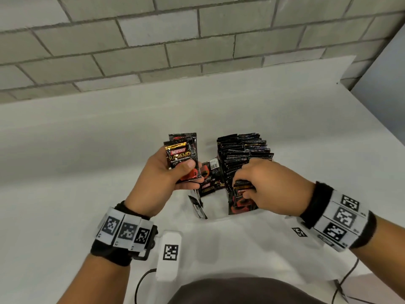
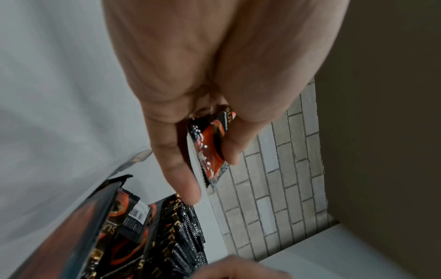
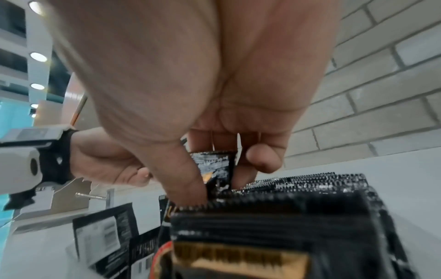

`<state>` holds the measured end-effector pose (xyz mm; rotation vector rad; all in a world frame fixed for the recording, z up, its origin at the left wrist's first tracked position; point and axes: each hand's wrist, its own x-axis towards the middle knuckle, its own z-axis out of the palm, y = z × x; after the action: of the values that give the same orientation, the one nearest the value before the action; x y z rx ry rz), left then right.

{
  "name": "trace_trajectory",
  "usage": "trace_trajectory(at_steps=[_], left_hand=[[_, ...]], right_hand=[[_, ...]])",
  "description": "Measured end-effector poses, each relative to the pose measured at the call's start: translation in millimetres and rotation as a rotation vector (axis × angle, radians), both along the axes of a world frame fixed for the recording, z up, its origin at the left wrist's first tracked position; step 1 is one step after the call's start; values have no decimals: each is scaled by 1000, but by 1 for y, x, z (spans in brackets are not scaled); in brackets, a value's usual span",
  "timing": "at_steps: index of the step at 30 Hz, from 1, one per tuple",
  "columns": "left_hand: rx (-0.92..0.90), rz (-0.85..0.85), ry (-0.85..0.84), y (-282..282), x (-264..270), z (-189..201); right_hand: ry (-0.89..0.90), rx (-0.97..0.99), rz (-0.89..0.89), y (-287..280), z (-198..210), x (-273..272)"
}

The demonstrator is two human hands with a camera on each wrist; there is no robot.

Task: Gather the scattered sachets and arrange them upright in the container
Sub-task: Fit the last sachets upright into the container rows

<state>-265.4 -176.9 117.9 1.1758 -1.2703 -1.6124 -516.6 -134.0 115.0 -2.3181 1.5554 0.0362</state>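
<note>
My left hand [image 1: 175, 172] holds a small stack of black and red coffee sachets [image 1: 182, 156] above the table, thumb pressed on the front one; the wrist view shows a sachet [image 2: 212, 147] pinched between thumb and fingers. To its right a row of black sachets [image 1: 243, 154] stands upright, packed together; the container around them is hardly visible. My right hand [image 1: 252, 185] pinches one sachet [image 3: 216, 166] at the near end of that row, its lower part down among the others. More loose sachets [image 1: 211, 178] lie flat between my hands.
The white table [image 1: 87, 150] runs back to a grey brick wall [image 1: 175, 40]. A white marker block [image 1: 169, 253] with a cable lies near my body, and a printed tag [image 1: 299, 231] is on the table at the right. A thin dark strip [image 1: 198, 206] lies by the loose sachets.
</note>
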Motion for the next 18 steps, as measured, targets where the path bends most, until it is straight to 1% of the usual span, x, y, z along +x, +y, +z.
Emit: trace_trajectory(at_steps=[5, 9, 12, 15, 18], left_hand=[[-105, -118, -131, 3, -4, -6], [-151, -241, -300, 6, -7, -7], [-149, -306, -381, 10, -12, -9], [-71, -332, -390, 16, -22, -12], [-60, -376, -370, 23, -31, -14]], right_hand=[[-51, 26, 28, 3, 0, 6], [-178, 63, 19, 4, 8, 1], [-234, 87, 20, 3, 10, -2], [-214, 53, -4, 4, 6, -4], [-129, -19, -13, 5, 5, -7]])
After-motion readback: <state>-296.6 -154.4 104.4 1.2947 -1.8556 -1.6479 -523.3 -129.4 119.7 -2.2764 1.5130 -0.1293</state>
